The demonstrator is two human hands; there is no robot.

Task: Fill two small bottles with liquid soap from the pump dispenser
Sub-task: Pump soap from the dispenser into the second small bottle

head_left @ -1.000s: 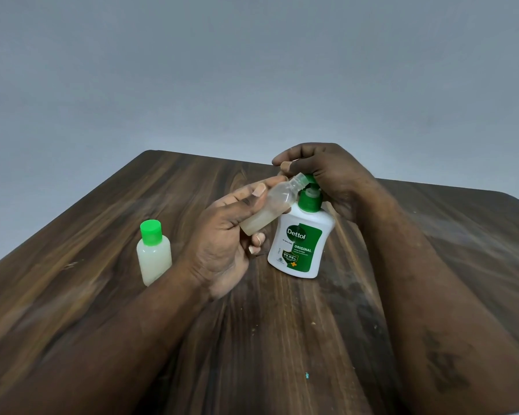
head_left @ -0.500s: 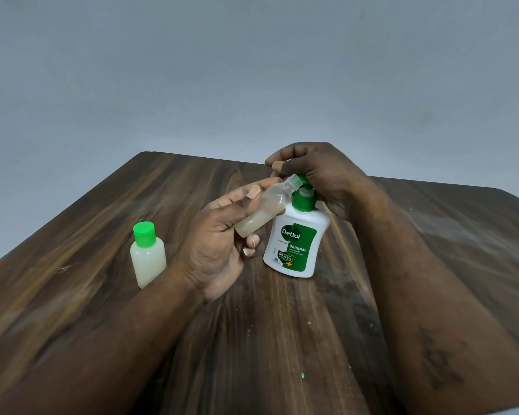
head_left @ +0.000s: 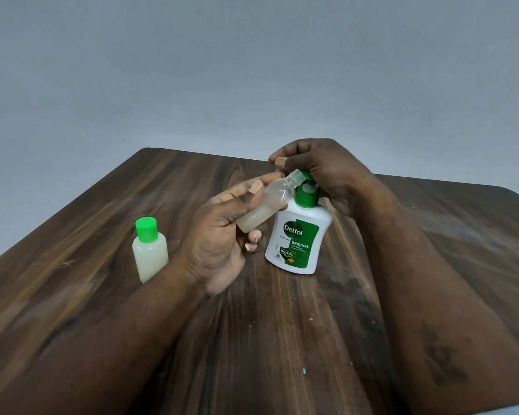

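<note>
The open bottle (head_left: pixel 264 206) hangs tilted above the table (head_left: pixel 282 339), its uncapped mouth raised against the head of the dispenser (head_left: pixel 298 238), which stands just to its right. Pale soap (head_left: pixel 250 224) pools in its lower end; the upper part looks unfilled. The left hand (head_left: pixel 219 238) grips the bottle round its body, thumb on top and fingers curled beneath. The right hand (head_left: pixel 324 172) is curled over the green pump (head_left: pixel 307 175), bearing on it from above. The pump's outlet is hidden behind the bottle's neck, so I cannot tell whether it sits inside the mouth.

To do this well, seat the mouth right under the outlet for each stroke, press slowly and straight down so the dispenser does not tip, and ease the bottle upright as the level rises. The capped bottle (head_left: pixel 150 253), seemingly full, stands on the table beyond the left wrist.
</note>
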